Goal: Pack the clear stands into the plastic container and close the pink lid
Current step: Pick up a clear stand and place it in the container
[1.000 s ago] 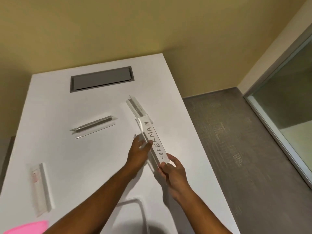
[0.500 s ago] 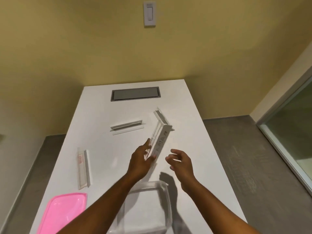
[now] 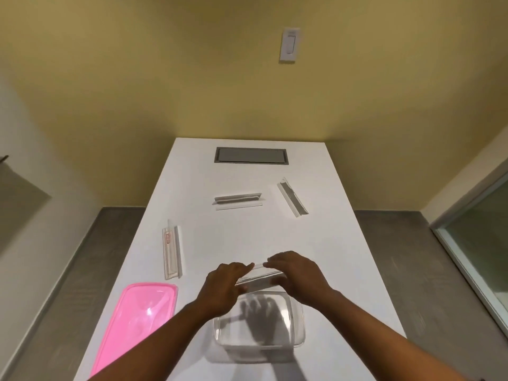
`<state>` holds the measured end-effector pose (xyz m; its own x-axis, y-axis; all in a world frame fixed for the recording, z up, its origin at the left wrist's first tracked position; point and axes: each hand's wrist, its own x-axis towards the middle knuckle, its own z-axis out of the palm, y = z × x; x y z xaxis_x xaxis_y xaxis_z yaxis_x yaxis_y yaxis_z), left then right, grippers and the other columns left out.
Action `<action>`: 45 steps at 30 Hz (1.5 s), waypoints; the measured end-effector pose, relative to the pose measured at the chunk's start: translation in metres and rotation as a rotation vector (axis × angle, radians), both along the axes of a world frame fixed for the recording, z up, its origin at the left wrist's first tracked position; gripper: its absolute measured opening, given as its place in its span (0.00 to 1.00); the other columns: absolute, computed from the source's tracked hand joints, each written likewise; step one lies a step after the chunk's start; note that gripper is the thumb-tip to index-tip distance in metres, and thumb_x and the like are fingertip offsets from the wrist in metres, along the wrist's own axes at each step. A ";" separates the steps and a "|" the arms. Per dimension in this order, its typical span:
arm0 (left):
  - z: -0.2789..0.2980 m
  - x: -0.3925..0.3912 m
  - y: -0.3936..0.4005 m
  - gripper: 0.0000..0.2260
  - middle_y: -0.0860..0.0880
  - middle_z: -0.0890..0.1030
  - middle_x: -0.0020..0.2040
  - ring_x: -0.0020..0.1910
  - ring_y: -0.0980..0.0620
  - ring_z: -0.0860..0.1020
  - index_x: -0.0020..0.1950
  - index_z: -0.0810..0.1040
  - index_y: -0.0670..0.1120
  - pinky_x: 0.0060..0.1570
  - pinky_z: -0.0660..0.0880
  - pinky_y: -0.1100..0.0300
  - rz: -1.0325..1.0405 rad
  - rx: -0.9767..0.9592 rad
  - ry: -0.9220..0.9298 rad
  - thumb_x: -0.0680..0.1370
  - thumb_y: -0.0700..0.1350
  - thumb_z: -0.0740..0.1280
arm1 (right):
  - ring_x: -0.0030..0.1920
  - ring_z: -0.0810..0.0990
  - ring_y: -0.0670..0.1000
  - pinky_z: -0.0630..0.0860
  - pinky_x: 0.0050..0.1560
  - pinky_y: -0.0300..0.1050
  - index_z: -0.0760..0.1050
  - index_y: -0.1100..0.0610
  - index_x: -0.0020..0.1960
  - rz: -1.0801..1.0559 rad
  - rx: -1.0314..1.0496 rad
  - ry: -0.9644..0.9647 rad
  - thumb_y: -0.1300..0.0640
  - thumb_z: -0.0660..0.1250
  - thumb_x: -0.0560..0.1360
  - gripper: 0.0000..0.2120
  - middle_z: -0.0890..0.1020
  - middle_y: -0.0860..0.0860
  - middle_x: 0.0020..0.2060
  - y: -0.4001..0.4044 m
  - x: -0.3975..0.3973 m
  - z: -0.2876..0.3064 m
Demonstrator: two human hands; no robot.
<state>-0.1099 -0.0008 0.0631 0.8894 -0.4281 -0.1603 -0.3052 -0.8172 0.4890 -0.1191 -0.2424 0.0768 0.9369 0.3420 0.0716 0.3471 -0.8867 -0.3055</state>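
Observation:
A clear stand (image 3: 258, 279) is gripped at its two ends by my left hand (image 3: 224, 284) and my right hand (image 3: 295, 273), lying crosswise just above the far rim of the clear plastic container (image 3: 298, 334). The container's inside shows only the hands' shadow. Three more clear stands lie on the white table (image 3: 242, 240): one with a red label at the left (image 3: 172, 250), one in the middle (image 3: 238, 200), one tilted at the right (image 3: 292, 197). The pink lid (image 3: 134, 323) lies flat to the left of the container.
A grey recessed panel (image 3: 251, 155) sits at the table's far end against the yellow wall. A light switch (image 3: 289, 45) is on that wall. Grey floor runs along both sides of the table, with a glass partition (image 3: 478, 235) at the right.
The stand held by the left hand came back toward me and turned crosswise over the container. My right hand closed on its other end. The view tilted up and shifted.

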 end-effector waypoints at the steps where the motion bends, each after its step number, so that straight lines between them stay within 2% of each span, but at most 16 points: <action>1: -0.004 -0.003 0.002 0.25 0.57 0.74 0.69 0.64 0.51 0.72 0.75 0.65 0.61 0.62 0.70 0.57 -0.003 -0.010 0.017 0.79 0.50 0.66 | 0.65 0.78 0.47 0.78 0.53 0.44 0.78 0.42 0.65 -0.011 -0.013 0.006 0.53 0.69 0.76 0.18 0.82 0.41 0.63 0.001 -0.002 -0.005; 6: -0.019 -0.015 0.021 0.19 0.59 0.77 0.66 0.62 0.56 0.74 0.68 0.71 0.61 0.56 0.71 0.62 0.047 -0.057 0.099 0.78 0.51 0.67 | 0.61 0.81 0.49 0.78 0.53 0.45 0.80 0.41 0.64 -0.092 -0.051 0.106 0.54 0.67 0.76 0.19 0.85 0.42 0.59 0.013 -0.012 -0.026; 11: -0.030 -0.029 0.025 0.18 0.56 0.77 0.66 0.62 0.54 0.77 0.68 0.72 0.58 0.59 0.73 0.61 0.039 -0.064 0.071 0.79 0.44 0.65 | 0.62 0.80 0.43 0.76 0.58 0.39 0.81 0.39 0.62 -0.290 0.023 0.172 0.50 0.70 0.75 0.17 0.84 0.37 0.59 0.001 -0.034 -0.057; 15: -0.040 -0.029 0.024 0.17 0.52 0.79 0.65 0.62 0.51 0.77 0.67 0.75 0.53 0.61 0.72 0.61 0.072 -0.055 0.050 0.79 0.41 0.65 | 0.59 0.80 0.40 0.74 0.55 0.36 0.80 0.39 0.62 -0.339 0.024 0.217 0.50 0.69 0.75 0.16 0.85 0.32 0.51 0.003 -0.045 -0.072; 19: -0.046 -0.023 0.022 0.18 0.53 0.81 0.63 0.60 0.49 0.80 0.67 0.76 0.54 0.60 0.75 0.58 0.073 0.035 0.013 0.78 0.41 0.64 | 0.60 0.80 0.40 0.74 0.55 0.37 0.79 0.38 0.63 -0.326 -0.013 0.244 0.47 0.67 0.76 0.16 0.84 0.33 0.54 0.005 -0.041 -0.081; 22: -0.048 -0.016 0.021 0.16 0.52 0.86 0.51 0.44 0.47 0.84 0.57 0.83 0.52 0.44 0.80 0.56 -0.058 0.131 -0.070 0.71 0.40 0.72 | 0.59 0.82 0.45 0.78 0.53 0.42 0.78 0.40 0.63 -0.278 -0.090 0.230 0.47 0.66 0.76 0.16 0.85 0.37 0.57 0.006 -0.035 -0.085; 24: -0.049 -0.012 0.017 0.15 0.53 0.85 0.36 0.28 0.49 0.81 0.42 0.84 0.53 0.30 0.78 0.60 -0.162 0.306 -0.111 0.59 0.40 0.79 | 0.55 0.83 0.50 0.79 0.50 0.45 0.78 0.43 0.61 -0.225 -0.158 0.246 0.48 0.65 0.76 0.14 0.86 0.42 0.55 0.005 -0.030 -0.090; 25: -0.052 -0.011 0.016 0.14 0.53 0.84 0.32 0.25 0.49 0.78 0.38 0.83 0.52 0.29 0.76 0.61 -0.180 0.363 -0.155 0.56 0.40 0.79 | 0.53 0.84 0.51 0.78 0.47 0.45 0.78 0.45 0.59 -0.195 -0.200 0.264 0.49 0.65 0.76 0.12 0.86 0.43 0.53 0.005 -0.027 -0.092; 26: -0.056 -0.009 0.015 0.14 0.53 0.84 0.33 0.26 0.49 0.78 0.38 0.83 0.52 0.33 0.77 0.61 -0.193 0.398 -0.157 0.57 0.40 0.78 | 0.51 0.84 0.52 0.77 0.44 0.45 0.78 0.47 0.56 -0.166 -0.243 0.284 0.49 0.65 0.76 0.10 0.86 0.45 0.50 0.005 -0.025 -0.094; 28: -0.062 -0.007 0.015 0.12 0.51 0.86 0.42 0.36 0.45 0.81 0.46 0.83 0.50 0.49 0.78 0.56 -0.200 0.408 -0.098 0.66 0.38 0.72 | 0.49 0.84 0.52 0.75 0.40 0.45 0.77 0.50 0.50 -0.130 -0.285 0.331 0.52 0.64 0.75 0.06 0.86 0.45 0.48 0.006 -0.023 -0.099; 31: -0.071 -0.006 0.015 0.14 0.51 0.86 0.42 0.40 0.49 0.83 0.48 0.83 0.51 0.68 0.70 0.54 -0.206 0.422 -0.159 0.69 0.36 0.67 | 0.48 0.84 0.51 0.75 0.39 0.44 0.75 0.50 0.48 -0.139 -0.283 0.367 0.55 0.64 0.74 0.04 0.86 0.44 0.48 0.010 -0.022 -0.108; 33: -0.075 -0.008 0.014 0.16 0.51 0.85 0.44 0.44 0.50 0.84 0.50 0.82 0.52 0.77 0.59 0.48 -0.218 0.415 -0.149 0.70 0.35 0.65 | 0.48 0.84 0.52 0.75 0.40 0.45 0.76 0.49 0.52 -0.148 -0.280 0.364 0.54 0.64 0.75 0.06 0.85 0.46 0.50 0.014 -0.022 -0.113; 35: -0.079 -0.006 0.015 0.17 0.50 0.84 0.48 0.48 0.49 0.83 0.55 0.81 0.50 0.79 0.47 0.45 -0.221 0.425 -0.148 0.72 0.35 0.63 | 0.49 0.84 0.52 0.75 0.40 0.46 0.76 0.49 0.54 -0.150 -0.270 0.353 0.54 0.64 0.76 0.07 0.85 0.47 0.51 0.016 -0.021 -0.117; 37: -0.079 -0.005 0.016 0.18 0.49 0.83 0.53 0.51 0.49 0.83 0.59 0.79 0.49 0.79 0.41 0.43 -0.219 0.440 -0.129 0.72 0.35 0.63 | 0.49 0.83 0.52 0.74 0.40 0.46 0.76 0.49 0.54 -0.150 -0.278 0.357 0.55 0.63 0.76 0.07 0.84 0.47 0.51 0.019 -0.020 -0.119; 41: -0.082 -0.005 0.015 0.19 0.48 0.82 0.56 0.53 0.48 0.82 0.61 0.78 0.49 0.78 0.39 0.42 -0.225 0.413 -0.094 0.73 0.36 0.64 | 0.46 0.83 0.56 0.73 0.37 0.48 0.75 0.51 0.51 -0.147 -0.351 0.393 0.60 0.62 0.75 0.08 0.83 0.52 0.48 0.025 -0.020 -0.119; 45: -0.090 -0.004 0.017 0.21 0.49 0.80 0.59 0.56 0.47 0.80 0.63 0.76 0.49 0.78 0.43 0.41 -0.237 0.415 -0.096 0.71 0.36 0.64 | 0.48 0.83 0.57 0.72 0.38 0.48 0.74 0.51 0.53 -0.162 -0.352 0.385 0.59 0.63 0.77 0.07 0.83 0.52 0.50 0.028 -0.018 -0.119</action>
